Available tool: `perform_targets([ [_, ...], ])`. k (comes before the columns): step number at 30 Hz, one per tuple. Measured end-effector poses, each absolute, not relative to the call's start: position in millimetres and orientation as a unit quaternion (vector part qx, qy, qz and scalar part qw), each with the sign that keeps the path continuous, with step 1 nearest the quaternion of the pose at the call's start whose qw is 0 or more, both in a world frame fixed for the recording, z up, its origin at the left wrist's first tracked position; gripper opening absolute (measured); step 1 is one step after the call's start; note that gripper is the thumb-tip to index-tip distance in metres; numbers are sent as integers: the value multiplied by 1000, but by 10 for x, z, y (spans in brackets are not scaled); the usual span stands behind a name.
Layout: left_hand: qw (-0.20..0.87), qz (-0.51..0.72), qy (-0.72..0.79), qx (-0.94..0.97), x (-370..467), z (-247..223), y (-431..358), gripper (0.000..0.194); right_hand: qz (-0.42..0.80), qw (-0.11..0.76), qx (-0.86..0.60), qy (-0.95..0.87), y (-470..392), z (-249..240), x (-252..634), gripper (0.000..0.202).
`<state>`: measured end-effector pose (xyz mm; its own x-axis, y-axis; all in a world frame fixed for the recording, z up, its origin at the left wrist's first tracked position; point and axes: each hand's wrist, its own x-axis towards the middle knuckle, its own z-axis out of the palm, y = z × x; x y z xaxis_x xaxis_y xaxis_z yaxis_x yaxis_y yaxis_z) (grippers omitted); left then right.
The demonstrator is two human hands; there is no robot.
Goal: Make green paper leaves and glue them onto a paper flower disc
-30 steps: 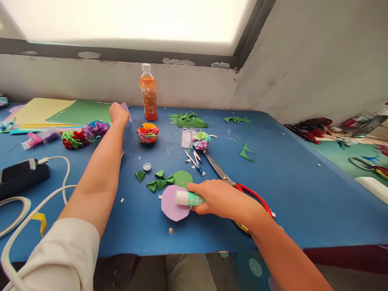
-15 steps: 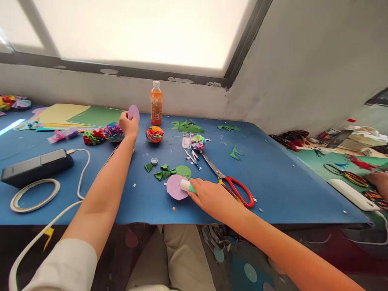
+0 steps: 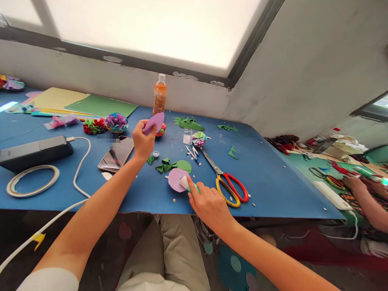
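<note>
My left hand [image 3: 144, 139] pinches a purple paper circle [image 3: 155, 122] and holds it up above the table, partly in front of a colourful paper ball [image 3: 161, 129]. In my right hand [image 3: 209, 204] is a glue stick [image 3: 184, 182], green with a white end. That white end meets a second purple paper circle [image 3: 175, 178], which lies near the table's front edge. Behind this circle are a green paper circle [image 3: 184, 165] and several folded green paper pieces [image 3: 159, 168]. Scissors [image 3: 227, 178] with one red and one yellow handle lie to the right of it.
On the blue table [image 3: 266, 186] stand an orange drink bottle [image 3: 159, 95] and paper flower balls [image 3: 116, 122]. A phone [image 3: 117, 155], a tape roll [image 3: 12, 188], a black device [image 3: 36, 151] with a white cable and coloured sheets [image 3: 103, 106] lie left. At right, another person's hand [image 3: 354, 184] works.
My left hand has moved right and nearer with the purple circle, uncovering the phone. My right hand keeps the glue stick on the lying circle. The view has shifted slightly.
</note>
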<state>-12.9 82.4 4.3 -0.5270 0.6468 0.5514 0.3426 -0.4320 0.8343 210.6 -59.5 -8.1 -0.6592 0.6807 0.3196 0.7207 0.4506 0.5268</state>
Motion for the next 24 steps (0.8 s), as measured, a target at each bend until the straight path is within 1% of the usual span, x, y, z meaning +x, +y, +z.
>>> perform_targets([
  [4, 120, 699, 497, 500, -31, 78, 704, 10, -320, 29, -403, -857, -653, -61, 2104, 41],
  [8, 133, 694, 480, 520, 13, 88, 682, 7, -346, 9, -368, -863, -690, 24, 2071, 52],
  [11, 141, 685, 466, 542, 18, 72, 693, 6, -386, -4, -332, -861, -712, 94, 2033, 45],
  [14, 143, 668, 462, 565, 23, 51, 704, 4, -423, -41, -301, -854, -731, 163, 1969, 37],
  [17, 146, 658, 449, 587, 38, 39, 703, 5, -462, -104, -261, -841, -740, 217, 1819, 32],
  [19, 146, 655, 439, 598, 47, 38, 696, 5, -510, -160, -209, -819, -752, 248, 1664, 26],
  [20, 147, 652, 439, 600, 48, 39, 693, 6, -539, -195, -174, -801, -764, 268, 1579, 26],
  [21, 153, 646, 445, 601, 47, 40, 692, 6, -563, -232, -134, -782, -783, 297, 1496, 32],
  [22, 164, 636, 455, 601, 42, 42, 693, 6, -572, -272, -100, -768, -808, 339, 1425, 37],
  [23, 180, 624, 465, 602, 34, 43, 696, 7, -562, -312, -84, -762, -835, 396, 1372, 37],
  [24, 199, 608, 475, 604, 23, 45, 701, 8, -532, -345, -86, -768, -862, 470, 1348, 33],
])
